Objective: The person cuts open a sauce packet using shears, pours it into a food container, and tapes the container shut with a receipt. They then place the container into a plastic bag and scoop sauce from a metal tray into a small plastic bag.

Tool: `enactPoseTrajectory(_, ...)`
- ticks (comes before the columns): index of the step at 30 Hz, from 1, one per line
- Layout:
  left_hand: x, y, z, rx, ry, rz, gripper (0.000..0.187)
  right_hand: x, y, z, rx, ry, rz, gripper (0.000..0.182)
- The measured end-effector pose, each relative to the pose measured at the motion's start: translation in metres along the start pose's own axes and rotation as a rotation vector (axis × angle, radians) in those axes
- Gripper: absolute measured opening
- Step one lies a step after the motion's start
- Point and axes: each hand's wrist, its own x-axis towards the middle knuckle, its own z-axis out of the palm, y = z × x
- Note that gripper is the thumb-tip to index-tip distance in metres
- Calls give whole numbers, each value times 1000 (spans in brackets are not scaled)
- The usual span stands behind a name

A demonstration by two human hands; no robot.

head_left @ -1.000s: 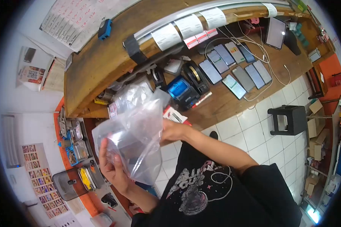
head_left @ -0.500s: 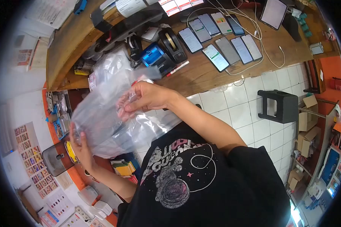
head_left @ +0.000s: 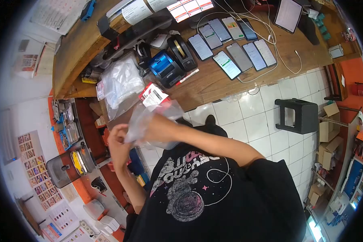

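Note:
A clear plastic bag (head_left: 171, 111) is bunched between my two hands, in front of my black shirt at the desk's edge. My left hand (head_left: 120, 141) has its fingers curled round the bag's left end. At the bag's middle is my right hand (head_left: 155, 128), smeared by motion, with its fingers hidden. Just beyond the bag, a red package with a white label (head_left: 154, 97) lies on the desk. A pile of clear plastic bags (head_left: 121, 80) rests to its left.
A blue and black label printer (head_left: 165, 68) stands behind the package. Several phones (head_left: 227, 64) and white cables lie on the wooden desk (head_left: 201, 86). A black stool (head_left: 296, 115) is on the tiled floor at right. An open drawer unit is at left.
The bag, spread wide before, is now gathered smaller. My left hand has moved right and up, my right hand down towards my body. The labelled package and bag pile are now uncovered.

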Motion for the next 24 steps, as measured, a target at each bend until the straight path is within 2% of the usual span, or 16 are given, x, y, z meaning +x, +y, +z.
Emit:
enactPoseTrajectory(2,-3,-39,-71,434,276,115,21,2,3,-39,-133,195,71,13)
enactPoseTrajectory(3,-9,-51,-96,461,373,137,20,3,-2,-72,-146,257,154,12)
enactPoseTrajectory(4,-15,-57,-110,489,476,158,19,4,20,-90,-172,292,90,7)
enactPoseTrajectory(5,-19,-50,-111,539,474,113,21,3,0,-107,-168,276,199,13)
enactPoseTrajectory(6,-22,-43,-109,538,487,114,21,7,-7,-107,-167,267,189,13)
enactPoseTrajectory(8,-24,-30,-88,855,514,197,35,12,-14,-104,-192,367,128,20)
enactPoseTrajectory(10,-18,-1,-50,1201,500,473,58,20,-17,-101,-173,302,111,27)
enactPoseTrajectory(13,2,9,2,1085,433,610,80,32,-29,-81,-101,53,-6,35)
enactPoseTrajectory(15,18,-19,13,600,203,417,86,35,-31,-73,-170,75,-31,33)
enactPoseTrajectory(16,17,-22,9,598,212,415,86,36,-36,-70,-239,103,-49,31)
enactPoseTrajectory(18,24,-24,0,828,228,287,85,28,-53,-63,-400,170,65,30)
enactPoseTrajectory(20,22,-26,-7,784,204,292,85,34,-61,-45,-381,308,-94,28)
enactPoseTrajectory(21,18,-19,-2,498,237,179,85,35,-58,-31,-249,139,-77,30)
enactPoseTrajectory(22,15,-10,2,213,263,67,85,36,-35,-9,-307,-41,-64,24)
enactPoseTrajectory(23,9,4,4,216,260,69,85,38,-8,11,-366,-217,-54,20)
enactPoseTrajectory(24,0,21,4,9,197,77,86,44,23,30,-438,-389,32,21)
